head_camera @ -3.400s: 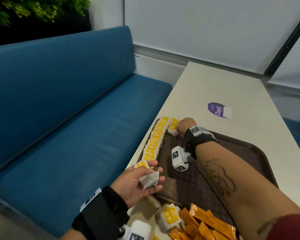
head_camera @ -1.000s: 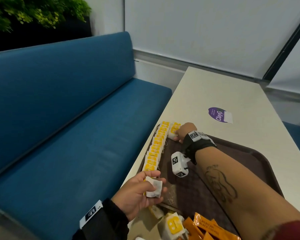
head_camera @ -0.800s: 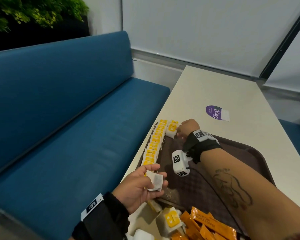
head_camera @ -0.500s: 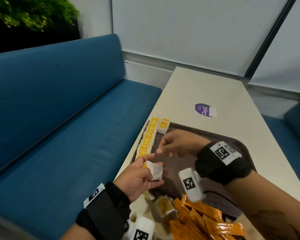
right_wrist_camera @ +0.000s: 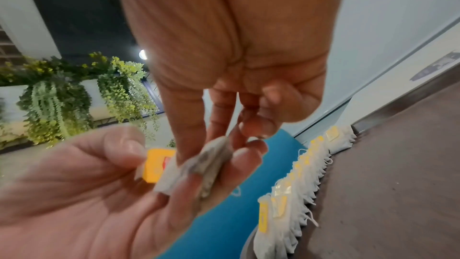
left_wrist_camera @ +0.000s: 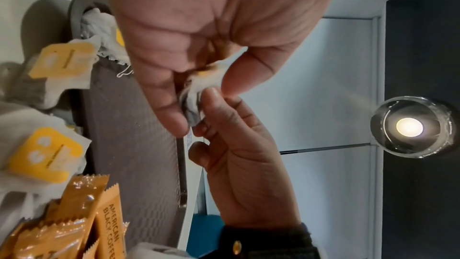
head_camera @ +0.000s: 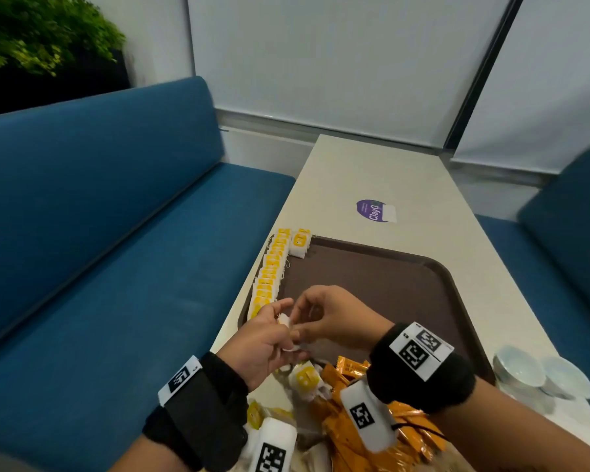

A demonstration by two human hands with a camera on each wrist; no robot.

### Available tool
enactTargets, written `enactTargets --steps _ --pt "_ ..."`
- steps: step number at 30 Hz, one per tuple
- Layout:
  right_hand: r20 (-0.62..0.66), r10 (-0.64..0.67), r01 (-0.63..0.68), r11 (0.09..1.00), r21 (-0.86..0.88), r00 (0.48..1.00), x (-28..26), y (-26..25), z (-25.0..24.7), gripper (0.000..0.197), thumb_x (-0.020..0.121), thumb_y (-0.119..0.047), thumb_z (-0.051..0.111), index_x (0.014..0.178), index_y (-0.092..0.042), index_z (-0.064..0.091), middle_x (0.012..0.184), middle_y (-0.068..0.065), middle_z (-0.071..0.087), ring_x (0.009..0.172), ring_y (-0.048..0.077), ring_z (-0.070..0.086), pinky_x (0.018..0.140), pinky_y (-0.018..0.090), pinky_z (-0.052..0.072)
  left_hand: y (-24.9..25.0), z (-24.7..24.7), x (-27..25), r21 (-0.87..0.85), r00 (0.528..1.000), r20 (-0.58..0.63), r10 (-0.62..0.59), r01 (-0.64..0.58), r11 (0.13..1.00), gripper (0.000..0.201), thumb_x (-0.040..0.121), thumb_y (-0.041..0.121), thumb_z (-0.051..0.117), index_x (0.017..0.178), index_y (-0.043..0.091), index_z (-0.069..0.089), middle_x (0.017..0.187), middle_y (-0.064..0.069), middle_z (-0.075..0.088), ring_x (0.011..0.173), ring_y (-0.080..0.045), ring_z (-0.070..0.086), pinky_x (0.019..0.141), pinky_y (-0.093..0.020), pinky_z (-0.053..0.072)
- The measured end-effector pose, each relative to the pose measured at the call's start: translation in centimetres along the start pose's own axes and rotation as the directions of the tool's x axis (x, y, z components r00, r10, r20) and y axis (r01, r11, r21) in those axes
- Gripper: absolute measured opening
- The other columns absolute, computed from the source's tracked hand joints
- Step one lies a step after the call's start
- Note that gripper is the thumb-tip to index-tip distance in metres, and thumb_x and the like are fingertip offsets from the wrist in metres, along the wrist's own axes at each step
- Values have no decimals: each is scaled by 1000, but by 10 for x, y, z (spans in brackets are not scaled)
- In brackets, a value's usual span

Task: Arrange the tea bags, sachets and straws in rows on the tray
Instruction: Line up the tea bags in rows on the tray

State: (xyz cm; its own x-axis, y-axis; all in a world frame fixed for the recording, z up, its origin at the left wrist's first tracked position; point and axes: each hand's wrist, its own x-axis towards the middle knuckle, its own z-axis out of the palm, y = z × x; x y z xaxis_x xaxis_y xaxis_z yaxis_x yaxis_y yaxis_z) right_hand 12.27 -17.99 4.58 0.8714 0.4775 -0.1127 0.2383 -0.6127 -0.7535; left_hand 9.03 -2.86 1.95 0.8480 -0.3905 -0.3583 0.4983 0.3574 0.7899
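Note:
A brown tray (head_camera: 406, 277) lies on the table. A row of yellow-tagged tea bags (head_camera: 269, 270) runs along its left edge, and one tea bag (head_camera: 299, 243) lies beside the row's far end. Over the tray's near left corner my left hand (head_camera: 292, 330) holds a white tea bag (head_camera: 285, 321) between thumb and fingers. My right hand (head_camera: 297, 322) pinches the same tea bag (right_wrist_camera: 206, 162); the left wrist view shows both hands' fingertips meeting on this tea bag (left_wrist_camera: 195, 95). Loose tea bags (head_camera: 304, 378) and orange coffee sachets (head_camera: 351, 367) are heaped at the tray's near end.
A blue bench (head_camera: 116, 267) runs along the table's left edge. A purple sticker (head_camera: 375, 211) is on the table beyond the tray. Two small pale bowls (head_camera: 542, 373) stand at the right of the tray. No straws are in view.
My right hand left a tea bag beside the row's far end, pulled back toward me and now pinches the tea bag in my left hand. The left hand stayed near the tray's near corner.

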Motion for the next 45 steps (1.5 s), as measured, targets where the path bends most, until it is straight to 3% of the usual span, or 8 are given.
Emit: enactTargets --steps 7,10,17,23,28,33,36,45 --pt "-147 2 24 983 180 989 -2 5 3 19 78 -8 74 73 -19 59 74 -3 64 72 12 60 72 29 51 0 -14 -5 -62 995 -57 83 -87 994 42 70 3 69 111 5 57 93 -13 67 85 -25 61 76 -37 52" --pt "-183 31 14 971 240 983 -2 9 6 16 79 -7 73 76 -15 59 79 4 67 77 18 64 77 36 54 -1 -17 -5 88 978 -169 119 -105 990 11 86 6 57 95 9 63 84 -8 69 77 -18 62 67 -27 50" --pt "-118 89 -54 960 276 989 -3 7 5 29 73 -6 75 95 -21 63 91 -3 64 79 9 56 71 22 48 2 -16 2 459 909 -221 353 -223 860 14 85 1 61 77 11 66 73 -8 66 66 -17 59 57 -22 49" --pt "-110 117 -94 976 198 987 19 7 -2 9 81 -11 72 77 -13 64 73 1 63 60 0 56 58 12 46 14 -13 13 579 859 -227 459 -260 773 12 84 3 63 88 14 65 83 -7 65 72 -14 57 58 -16 48" --pt "-301 376 -260 896 360 876 78 36 -29 25 90 -4 57 68 -14 54 57 6 55 48 9 52 34 15 31 10 -34 22 694 859 -310 408 -89 715 29 90 13 56 119 18 56 124 0 50 109 -7 45 90 -22 34" --pt "-265 565 -464 810 360 781 138 63 -52 15 93 -15 54 100 -10 66 96 9 63 87 22 62 67 25 49 0 -47 23 742 906 -316 281 52 669 39 93 16 51 132 16 46 139 3 42 125 -9 38 95 -17 27" --pt "-290 513 -564 817 -124 808 158 64 -47 34 98 -32 46 125 -15 58 128 5 57 117 22 55 89 27 45 -1 -49 22 757 917 -298 265 58 651 40 95 17 49 135 16 44 132 9 39 117 -2 35 89 -12 25" --pt "-324 477 -554 804 -214 817 199 78 -37 38 97 -33 45 132 -18 51 133 6 54 122 25 51 95 29 41 5 -48 18 773 928 -257 268 31 634 31 95 14 49 126 19 48 97 30 35 84 17 38 63 7 32"
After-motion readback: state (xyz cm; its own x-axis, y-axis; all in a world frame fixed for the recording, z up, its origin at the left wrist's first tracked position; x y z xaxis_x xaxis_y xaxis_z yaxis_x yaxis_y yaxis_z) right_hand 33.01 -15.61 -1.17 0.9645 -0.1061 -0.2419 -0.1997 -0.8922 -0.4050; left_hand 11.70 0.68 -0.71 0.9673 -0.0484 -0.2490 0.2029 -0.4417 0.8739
